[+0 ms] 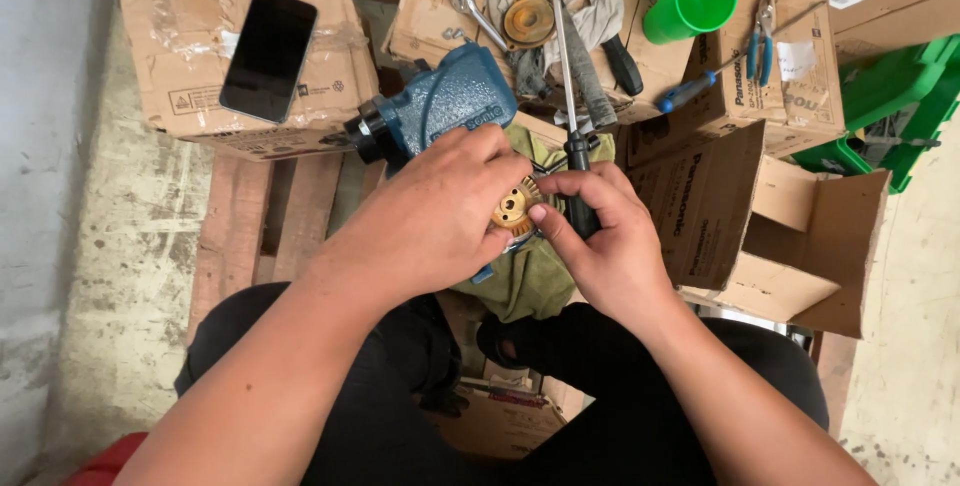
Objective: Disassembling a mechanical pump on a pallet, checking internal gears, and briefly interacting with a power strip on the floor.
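head | step: left hand (430,211) clamps blue pump housing (450,106), fingertips at brass impeller (515,211) between both hands; right hand (600,236) grips screwdriver (570,96), thumb on impeller | next, likely: steady fine prying, slip risk | surface: olive rag (530,276) on lap, cardboard boxes (250,56) with phone (268,54), green cup (695,1), pliers (762,41); concrete floor (110,276)

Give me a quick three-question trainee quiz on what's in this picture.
1. True or false: the phone lies on a cardboard box.
2. Which hand holds the screwdriver?
3. The brass toothed part sits: A) in the green cup, B) between both hands, C) on the floor.

Key: 1 true. 2 the right hand, thumb on the part; the left hand steadies the blue motor housing. 3 B.
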